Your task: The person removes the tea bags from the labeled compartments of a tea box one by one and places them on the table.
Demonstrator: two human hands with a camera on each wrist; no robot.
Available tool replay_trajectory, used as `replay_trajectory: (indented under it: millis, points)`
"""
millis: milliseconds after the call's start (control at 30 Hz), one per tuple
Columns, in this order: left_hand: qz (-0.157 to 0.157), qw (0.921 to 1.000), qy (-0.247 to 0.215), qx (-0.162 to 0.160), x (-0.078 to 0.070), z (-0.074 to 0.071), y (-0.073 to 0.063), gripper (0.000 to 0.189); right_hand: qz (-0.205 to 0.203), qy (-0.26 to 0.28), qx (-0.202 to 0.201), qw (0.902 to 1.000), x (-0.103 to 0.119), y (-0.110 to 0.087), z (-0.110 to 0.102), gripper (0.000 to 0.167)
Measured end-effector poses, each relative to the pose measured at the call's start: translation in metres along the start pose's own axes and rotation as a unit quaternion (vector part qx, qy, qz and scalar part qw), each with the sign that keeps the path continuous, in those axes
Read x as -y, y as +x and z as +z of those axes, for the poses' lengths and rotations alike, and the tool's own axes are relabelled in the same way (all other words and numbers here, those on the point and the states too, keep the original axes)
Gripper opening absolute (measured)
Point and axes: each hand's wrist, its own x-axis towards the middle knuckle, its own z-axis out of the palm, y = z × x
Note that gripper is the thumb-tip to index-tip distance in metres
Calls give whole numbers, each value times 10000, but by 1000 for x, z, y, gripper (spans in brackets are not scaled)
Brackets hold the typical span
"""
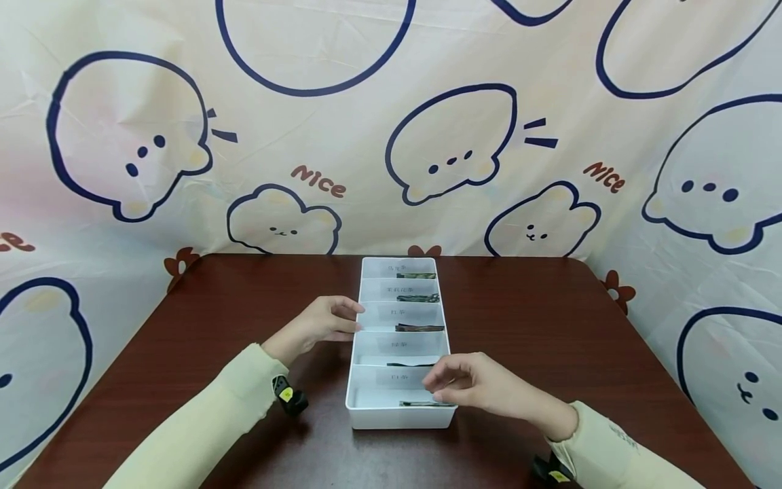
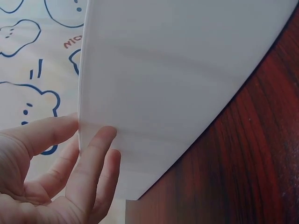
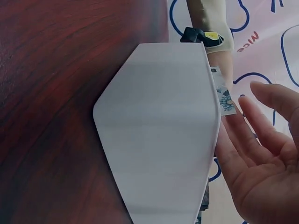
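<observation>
A long white box (image 1: 400, 418) with several compartments stands lengthwise on the table, small printed labels on its inner walls. Flat printed sachets, such as the brown one (image 1: 419, 328) and the foremost one (image 1: 418, 404), stand edge-up in its compartments. My left hand (image 1: 330, 319) touches the box's left rim with loosely bent fingers; in the left wrist view two fingertips rest along the outer wall. Over the right rim near the front compartment, my right hand (image 1: 476, 384) holds nothing, thumb apart from fingers. In the right wrist view a sachet (image 3: 226, 100) sticks out past the rim.
The dark brown wooden table (image 1: 256, 285) extends on both sides of the box. Behind it and at the sides hangs a pale cloth (image 1: 366, 149) with cartoon outlines. Each wrist carries a black strapped device (image 1: 290, 397).
</observation>
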Motion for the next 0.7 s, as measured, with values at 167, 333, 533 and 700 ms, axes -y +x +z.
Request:
replay_trajectory:
  millis: [167, 333, 533, 700]
  points:
    - [24, 10000, 24, 23, 0, 0, 0, 35, 111, -604, 205, 9979, 2, 2, 1, 18]
    - [23, 10000, 31, 27, -1, 0, 0, 35, 116, -1155, 339, 9927, 5, 3, 2, 13]
    - [25, 10000, 13, 39, -2, 0, -2, 36, 86, -1517, 402, 9876, 7, 3, 3, 15]
    - [42, 10000, 14, 46, -2, 0, -1, 36, 8, -1753, 393, 9837, 6, 5, 3, 15]
